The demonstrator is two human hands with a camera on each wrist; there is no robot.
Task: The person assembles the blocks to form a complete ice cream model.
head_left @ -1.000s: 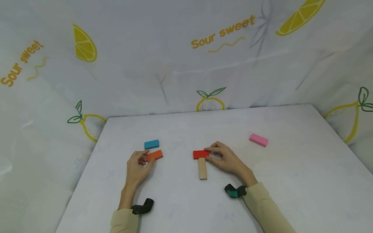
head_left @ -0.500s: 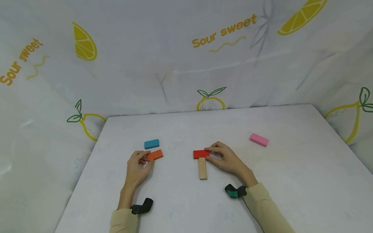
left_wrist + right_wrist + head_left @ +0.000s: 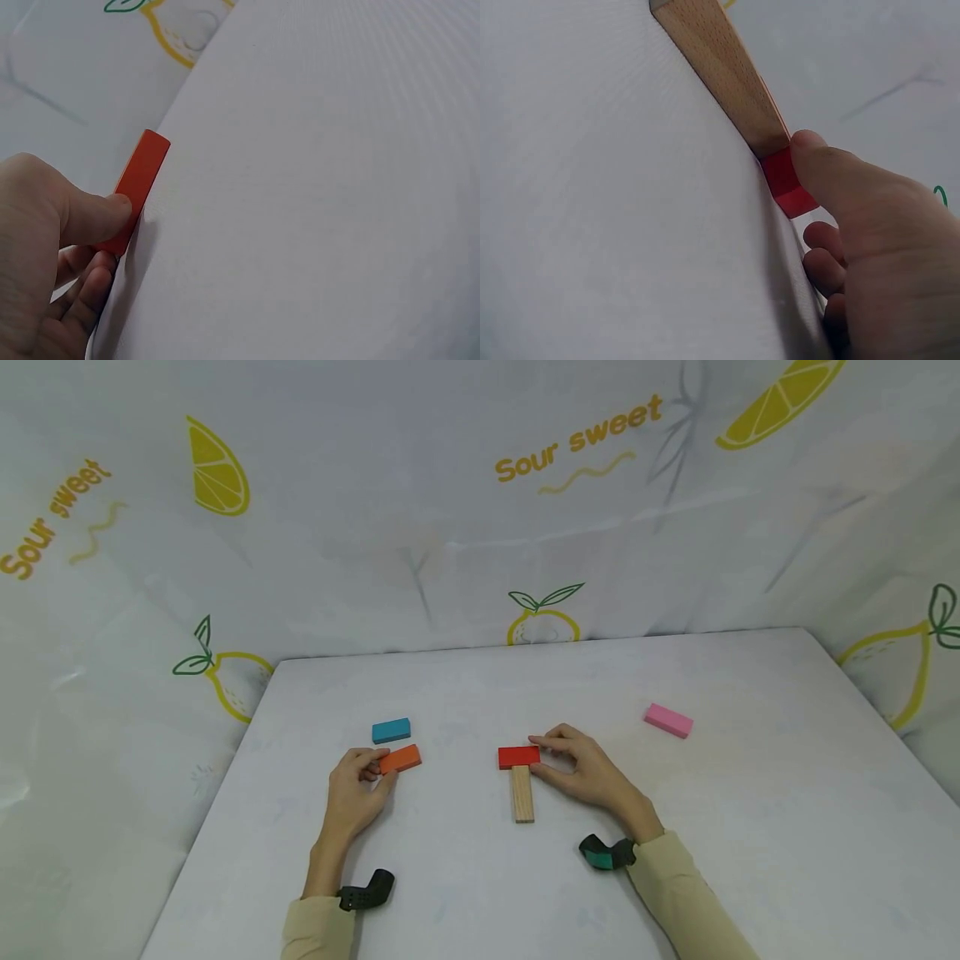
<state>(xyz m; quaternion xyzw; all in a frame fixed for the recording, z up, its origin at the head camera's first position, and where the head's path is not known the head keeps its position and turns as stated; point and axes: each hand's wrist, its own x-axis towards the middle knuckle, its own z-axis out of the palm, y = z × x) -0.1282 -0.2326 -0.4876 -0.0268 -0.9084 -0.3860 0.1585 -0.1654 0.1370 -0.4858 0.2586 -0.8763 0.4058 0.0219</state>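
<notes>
In the head view my left hand (image 3: 354, 793) pinches an orange wooden block (image 3: 400, 758) between thumb and index finger; the left wrist view shows the thumb on the orange block's side (image 3: 142, 172). A blue block (image 3: 391, 731) lies just beyond it. My right hand (image 3: 588, 774) is at the right end of a red block (image 3: 517, 757). Its thumb is right at the red block's near edge, while the index fingertip stands slightly off the far edge. A plain wooden block (image 3: 522, 795) runs toward me from the red block's near side, the two making a T.
A pink block (image 3: 668, 721) lies farther back on the right of the white table (image 3: 450, 877). Behind the table hangs a white sheet printed with lemons (image 3: 543, 627). A black band with a camera sits on each wrist.
My right index finger has lifted slightly away from the red block's far edge. The left hand keeps its pinch on the orange block, and the blocks stay essentially where they were.
</notes>
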